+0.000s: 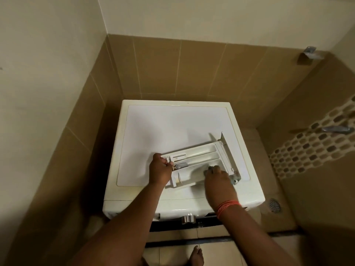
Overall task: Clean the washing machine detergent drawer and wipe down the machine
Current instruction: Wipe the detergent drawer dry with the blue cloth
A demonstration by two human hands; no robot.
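A white moulded-plastic detergent drawer lies on the smooth, faintly glossy cream top of the washing machine. Matt tan ceramic wall tiles rise behind; a shiny chrome dial knob glints below.

A home bathroom or wash corner with a washing machine tucked into it.

Tan wall tiles run up to about mid-height, with plain cream paint above. A white washing machine stands in the corner at 12 o'clock, its silver dial on the front edge. At 3 o'clock a mosaic tile strip crosses the wall beside a metal tap handle; a metal wall fitting sits at 2 o'clock. A round floor drain lies low at 4 o'clock, and a bare foot stands on floor tiles.
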